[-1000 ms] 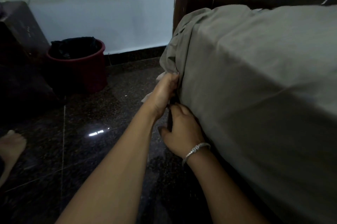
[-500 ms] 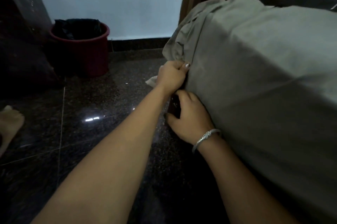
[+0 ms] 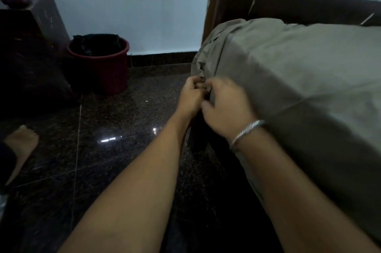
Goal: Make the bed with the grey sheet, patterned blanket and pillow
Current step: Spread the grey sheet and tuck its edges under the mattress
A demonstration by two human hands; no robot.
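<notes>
Two bare forearms rise from the bottom edge and meet at the centre of the frame, the right wrist wearing a thin silver metal bangle (image 3: 246,132). The left hand (image 3: 190,98) and the right hand (image 3: 225,108) are pressed close together at the near corner of the bed. Both have their fingers curled in on the bunched edge of the soft, matt grey sheet (image 3: 299,71), though motion blur hides exactly how each fingertip sits. Just under the hands a dark wooden bed leg (image 3: 198,135) drops to the glossy, speckled black stone floor (image 3: 115,112). The sheet already covers the mattress across the right half of the frame. It lies fairly flat on top and down the side, but is gathered in loose folds at the corner above the hands. The step in hand looks like dressing this corner, an early stage, since no patterned blanket or pillow is in view. The next move probably calls for pulling the slack taut and pushing the gathered cloth under the mattress without dragging the smooth top askew. Further back, a round maroon plastic bucket (image 3: 99,67) holding dark cloth stands in the upper left. The dark wooden headboard (image 3: 309,7) crosses the upper right against a pale wall (image 3: 134,11).
</notes>
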